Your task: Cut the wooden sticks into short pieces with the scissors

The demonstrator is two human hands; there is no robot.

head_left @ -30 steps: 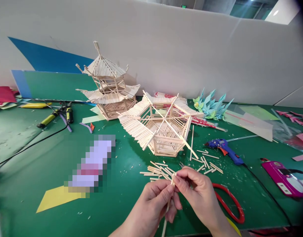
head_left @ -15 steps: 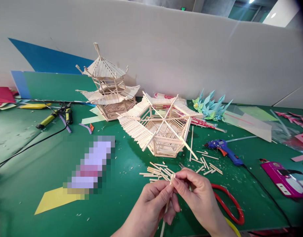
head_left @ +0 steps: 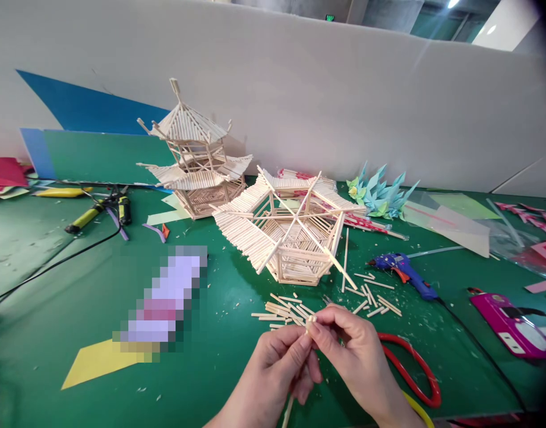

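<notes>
Low in the middle of the view, my left hand (head_left: 273, 374) and my right hand (head_left: 353, 356) meet over the green table (head_left: 54, 285). Both pinch a thin wooden stick (head_left: 309, 324) near its top end; its lower end (head_left: 287, 416) pokes out below my left hand. Just beyond my fingers lies a scatter of short cut sticks (head_left: 286, 309). Farther back stands an open hexagonal stick frame with a partly laid roof (head_left: 290, 232). A finished two-tier stick pagoda (head_left: 192, 154) stands behind it to the left.
A blue glue gun (head_left: 404, 272) lies right of the frame, its cord running forward. Red-handled scissors (head_left: 410, 368) lie by my right wrist. Teal paper cranes (head_left: 379, 193), a pink case (head_left: 508, 324), yellow paper (head_left: 98, 359) and yellow-handled tools (head_left: 94, 214) surround the work area.
Both hands, pinching the stick, have slid slightly down and toward me. Nothing on the table has moved.
</notes>
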